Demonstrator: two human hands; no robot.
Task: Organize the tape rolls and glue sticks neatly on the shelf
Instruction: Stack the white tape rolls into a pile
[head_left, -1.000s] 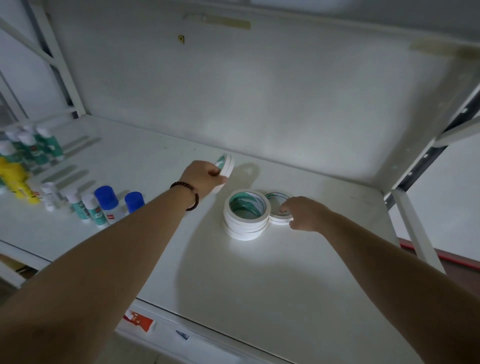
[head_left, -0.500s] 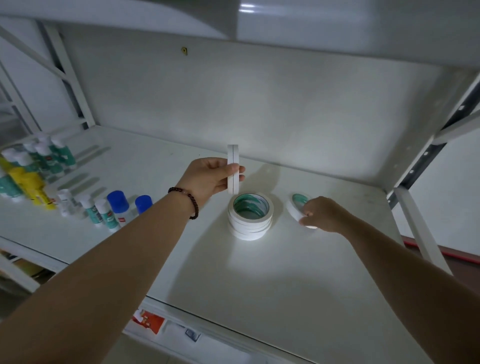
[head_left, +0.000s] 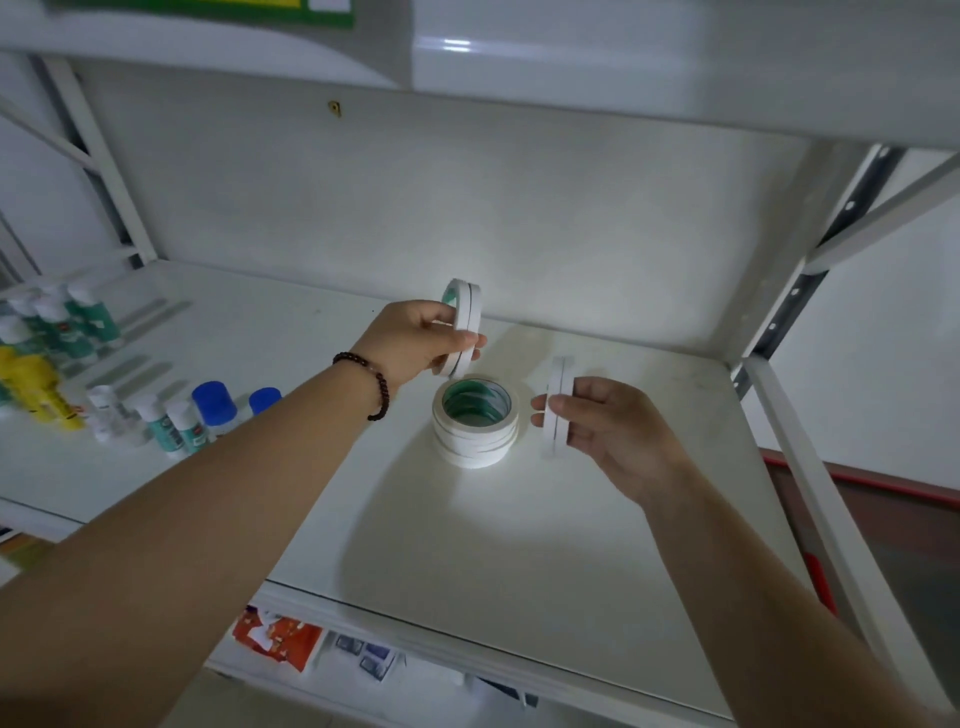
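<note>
White metal shelf (head_left: 519, 545) carries the items under inspection, with a second shelf board overhead and a white back panel behind.

Stack of tape rolls (head_left: 475, 423): several white rolls with green inner cores, lying flat one on another, resting on the shelf near the centre of the view. Stack appears even.

Left hand (head_left: 415, 343): at 11 o'clock from the stack, raised above it. Fingers and thumb are clamped around a left-held pair of tape rolls (head_left: 465, 327), held on edge and tilted slightly; the lower rim hangs just above the stack's far-left edge. Contact with the stack cannot be confirmed. A dark beaded bracelet (head_left: 371, 384) sits on this wrist.

Right hand (head_left: 613, 431): at 3 o'clock from the stack, just beside it. Fingers and thumb pinch a right-held pair of tape rolls (head_left: 556, 410), upright on edge, edge facing the camera. Whether the lower rim touches the shelf cannot be determined.

Glue sticks (head_left: 171, 421): standing upright at 9 o'clock, well apart from the stack, white caps with teal bodies, in a loose row. Two blue-capped containers (head_left: 215, 402) stand at the row's right end. More teal bottles (head_left: 78, 322) stand at 10 o'clock, and a yellow bottle (head_left: 36, 384) is at the far left edge.

Lower level, at 7 o'clock: red and blue packets (head_left: 280, 636), detail blurred.
</note>
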